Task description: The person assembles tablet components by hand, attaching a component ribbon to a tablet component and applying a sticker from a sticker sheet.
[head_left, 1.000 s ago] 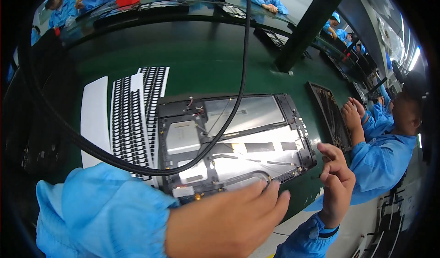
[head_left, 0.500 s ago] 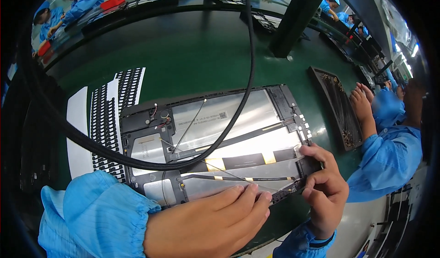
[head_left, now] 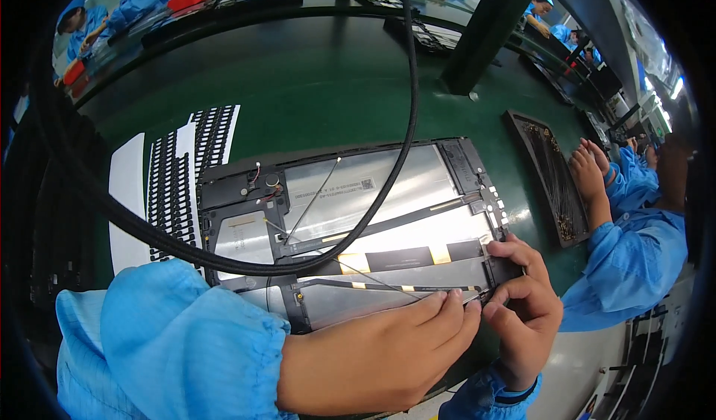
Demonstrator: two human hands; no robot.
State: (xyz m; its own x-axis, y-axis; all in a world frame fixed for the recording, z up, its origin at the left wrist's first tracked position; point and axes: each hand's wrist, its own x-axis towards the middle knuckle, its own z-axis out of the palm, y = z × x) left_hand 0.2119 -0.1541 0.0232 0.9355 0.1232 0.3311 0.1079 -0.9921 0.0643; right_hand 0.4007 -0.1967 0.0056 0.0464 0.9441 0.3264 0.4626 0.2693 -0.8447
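An opened tablet housing (head_left: pixel 388 254) lies at a slant on the green table, its silver battery plates and black flat cables showing. A thin dark cable (head_left: pixel 373 277) crosses it toward the near right corner, passing under the fingertips of my left hand (head_left: pixel 388 345). Those fingers are pressed together over the near edge; the thumb is hidden below. My right hand (head_left: pixel 526 301) is curled at the housing's right end, one fingertip on the edge and the thumb and another finger bent together at the corner. What lies between them is too small to make out.
White sheets with rows of black parts (head_left: pixel 168 189) lie left of the housing. On the right, a dark tray (head_left: pixel 548 181) holds thin cables beside a co-worker's hands (head_left: pixel 589 170). A black cord (head_left: pixel 409 107) loops across the view. A dark post (head_left: pixel 492 32) stands behind.
My left hand has slid right along the near edge, closer to the corner and my right hand. My right thumb and bent finger have moved slightly left, closer to the housing corner.
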